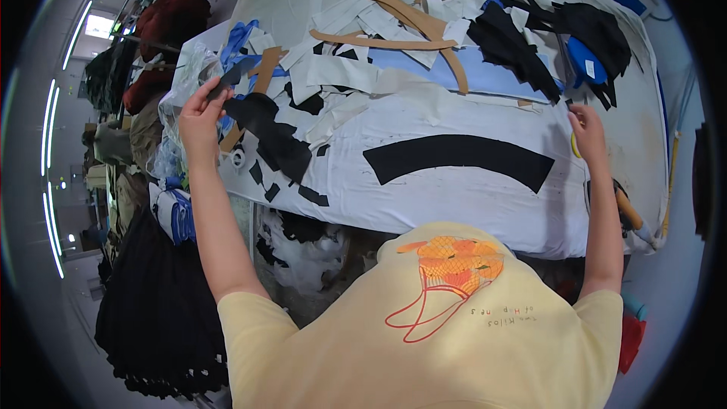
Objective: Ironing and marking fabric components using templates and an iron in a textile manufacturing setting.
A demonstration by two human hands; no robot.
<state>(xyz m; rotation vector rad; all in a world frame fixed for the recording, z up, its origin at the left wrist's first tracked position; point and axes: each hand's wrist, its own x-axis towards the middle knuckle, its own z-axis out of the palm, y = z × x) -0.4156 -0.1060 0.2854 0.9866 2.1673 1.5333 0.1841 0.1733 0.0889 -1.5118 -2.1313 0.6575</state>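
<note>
My left hand (200,123) is raised over the table's left side, fingers pinched on a dark fabric piece (233,78). Below and beside it lies a heap of black fabric scraps (276,136). My right hand (588,135) is at the right of the table with its fingers closed; whatever is at its fingertips is too small to name. Partly behind that hand shows a yellow curved handle (575,145). Between my hands a curved black fabric panel (459,156) lies flat on the white cloth (341,201).
White paper offcuts (341,73) and brown curved strips (413,18) cover the far side. Black fabric (511,42) and a blue object (585,63) lie at the far right. A tape roll (238,158) sits near the left edge. Black garments (163,310) hang at the left.
</note>
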